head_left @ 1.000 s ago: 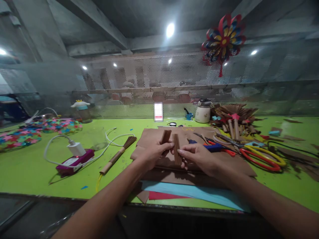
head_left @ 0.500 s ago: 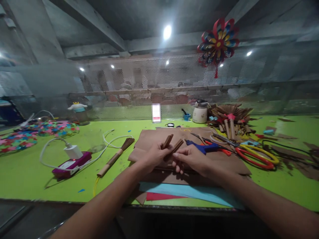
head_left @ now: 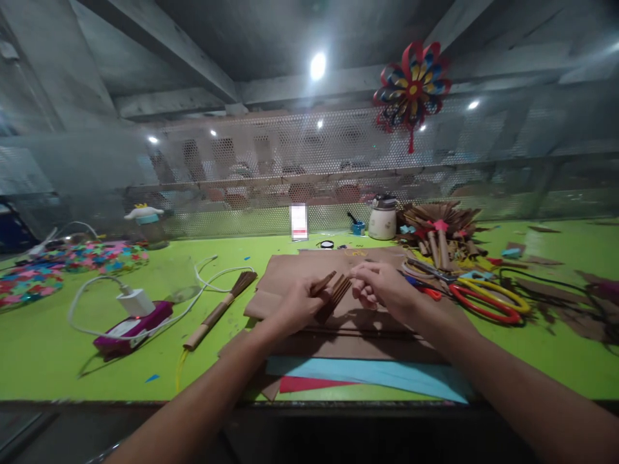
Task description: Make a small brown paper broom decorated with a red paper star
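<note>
My left hand [head_left: 305, 303] is closed around a strip of pleated brown paper [head_left: 334, 300], its folds fanned out to the right. At the upper right end of those folds, my right hand [head_left: 377, 285] has its fingers bent, with thumb and forefinger pinched at the paper's edge. Both hands are above a stack of brown paper sheets [head_left: 285, 274]. Partly behind my right hand lie blue-handled scissors [head_left: 411, 280]. A finished-looking bundle of folded brown paper [head_left: 220, 314], wrapped in a band and with a yellow cord, rests left of the stack.
Red- and yellow-handled scissors [head_left: 486, 304] lie right of the stack, before a pile of brown paper bundles [head_left: 440, 238]. Blue paper [head_left: 367, 374] is at the front edge. A purple power strip [head_left: 133, 328] with a white cable stands left. A jug [head_left: 382, 220] is at the back.
My right hand has moved up and to the right along the pleated paper, whose folds now show wider apart. My left hand keeps its hold. The whole view has shifted slightly.
</note>
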{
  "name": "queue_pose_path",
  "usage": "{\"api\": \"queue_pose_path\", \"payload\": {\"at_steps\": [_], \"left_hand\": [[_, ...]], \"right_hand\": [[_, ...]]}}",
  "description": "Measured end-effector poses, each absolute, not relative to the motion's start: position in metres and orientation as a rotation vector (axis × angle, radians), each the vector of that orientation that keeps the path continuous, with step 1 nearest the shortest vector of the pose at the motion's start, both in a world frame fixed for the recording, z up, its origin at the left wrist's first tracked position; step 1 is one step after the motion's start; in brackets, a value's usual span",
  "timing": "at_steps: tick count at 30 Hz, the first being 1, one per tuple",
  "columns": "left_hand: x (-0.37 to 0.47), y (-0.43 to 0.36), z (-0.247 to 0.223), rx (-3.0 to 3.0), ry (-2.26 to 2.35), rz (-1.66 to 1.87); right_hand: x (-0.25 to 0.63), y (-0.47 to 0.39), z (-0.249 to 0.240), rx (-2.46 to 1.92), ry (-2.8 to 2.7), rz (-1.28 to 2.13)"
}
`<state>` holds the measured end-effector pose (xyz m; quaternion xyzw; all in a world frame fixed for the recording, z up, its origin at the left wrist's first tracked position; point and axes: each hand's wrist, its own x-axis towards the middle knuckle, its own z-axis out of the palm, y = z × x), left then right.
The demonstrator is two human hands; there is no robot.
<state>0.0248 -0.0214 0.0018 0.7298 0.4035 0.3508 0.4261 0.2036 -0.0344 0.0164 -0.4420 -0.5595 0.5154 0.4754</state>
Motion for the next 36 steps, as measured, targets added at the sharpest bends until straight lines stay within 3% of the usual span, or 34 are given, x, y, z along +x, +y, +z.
{"api": "queue_pose_path", "payload": {"at_steps": [5,10,22,28,36], "left_hand": [[0.02,-0.027,0.007,2.328,1.096,0.956],[0.018,-0.031,0.014,2.414,1.119,1.021],[0.023,-0.025,0.009,2.118,1.016,1.006],[0.018,-0.016,0.013,1.711,1.177,1.008],[0.015,-0.016,0.02,1.22,1.013,1.034]], "right_hand": [[0.203,-0.031,0.009,-1.0,-1.44,1.232],[0.206,-0.032,0.01,-0.833,-1.437,1.333],[0.199,-0.038,0.014,-0.833,-1.392,1.343],[0.201,-0.033,0.011,-0.771,-1.229,1.296],[0.197,-0.027,0.005,-0.555,-1.094,1.275]]}}
